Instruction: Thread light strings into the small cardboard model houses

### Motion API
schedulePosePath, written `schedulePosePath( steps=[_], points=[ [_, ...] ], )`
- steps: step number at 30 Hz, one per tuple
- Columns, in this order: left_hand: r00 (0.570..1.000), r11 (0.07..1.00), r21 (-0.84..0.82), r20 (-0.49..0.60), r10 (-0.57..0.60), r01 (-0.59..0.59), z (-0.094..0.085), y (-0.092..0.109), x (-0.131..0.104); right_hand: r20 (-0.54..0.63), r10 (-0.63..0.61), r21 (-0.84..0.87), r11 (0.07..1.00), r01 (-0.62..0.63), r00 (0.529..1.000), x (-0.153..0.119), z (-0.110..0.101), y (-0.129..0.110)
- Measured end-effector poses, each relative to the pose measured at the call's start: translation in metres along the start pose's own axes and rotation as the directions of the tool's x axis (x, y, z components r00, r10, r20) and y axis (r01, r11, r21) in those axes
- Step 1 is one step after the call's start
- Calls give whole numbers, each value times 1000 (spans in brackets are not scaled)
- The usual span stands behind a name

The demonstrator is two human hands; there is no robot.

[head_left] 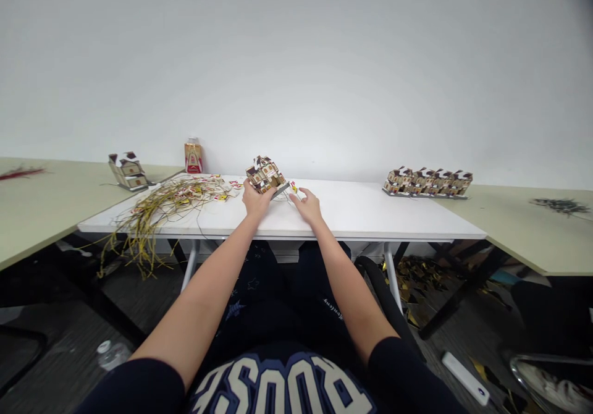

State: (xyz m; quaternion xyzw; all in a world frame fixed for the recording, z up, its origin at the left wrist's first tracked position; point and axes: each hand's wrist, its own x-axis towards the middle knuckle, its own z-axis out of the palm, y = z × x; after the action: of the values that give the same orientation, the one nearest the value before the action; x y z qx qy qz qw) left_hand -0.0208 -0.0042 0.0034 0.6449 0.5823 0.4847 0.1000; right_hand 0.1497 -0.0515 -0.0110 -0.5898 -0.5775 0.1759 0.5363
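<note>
While the left hand (pixel 256 200) grasps a tilted, beige-and-brown miniature house (pixel 266 172), the right hand (pixel 309 206) is beside a small red-white-yellow piece (pixel 294 187) – gripping it or not, I cannot tell.

Noting bundle of strands (pixel 155 211) at left of tabletop (pixel 356 213), overhanging front edge; package (pixel 193 156) behind bundle; model house (pixel 266 174) at centre; row of houses (pixel 428 182) at right rear.
</note>
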Motion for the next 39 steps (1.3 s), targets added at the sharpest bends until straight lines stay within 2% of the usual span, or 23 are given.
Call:
schedulePosePath(
  steps=[3, 8, 13, 18, 20, 23, 27, 33, 39],
  points=[
    [985, 968, -248, -157, -70, 29, 4, -3, 2, 15, 3, 22, 1000, -3, 1000, 1, 0, 2],
    [980, 912, -410, -183, -82, -1, 9, -6, 6, 48, -28, 116, 993, 22, 998, 4, 3, 9],
    [980, 913, -407, -185, -80, -2, 9, -7, 6, 20, -25, 125, 992, 22, 999, 3, 3, 9],
    [982, 954, -298, -184, -34, -22, 7, -3, 3, -47, -103, 77, 991, 107, 994, -4, 0, 0],
    [988, 966, -253, -153, 7, -46, 6, 0, 1, -53, -125, 56, 990, 128, 991, -6, 0, -3],
    [996, 976, -204, -51, 70, -79, 5, 5, -3, -55, -136, 28, 990, 137, 989, -6, -1, -4],
    [987, 975, -189, 83, 137, -119, 6, 5, -4, -48, -89, -56, 995, 86, 995, -5, -2, -5],
    [984, 978, -202, 157, 84, -52, 12, -4, 2, -35, 45, -185, 981, -50, 998, -6, -4, -10],
    [974, 943, -332, 222, 43, 34, 14, -10, 4, -9, 69, -197, 978, -69, 998, -6, -5, -10]
  ],
)
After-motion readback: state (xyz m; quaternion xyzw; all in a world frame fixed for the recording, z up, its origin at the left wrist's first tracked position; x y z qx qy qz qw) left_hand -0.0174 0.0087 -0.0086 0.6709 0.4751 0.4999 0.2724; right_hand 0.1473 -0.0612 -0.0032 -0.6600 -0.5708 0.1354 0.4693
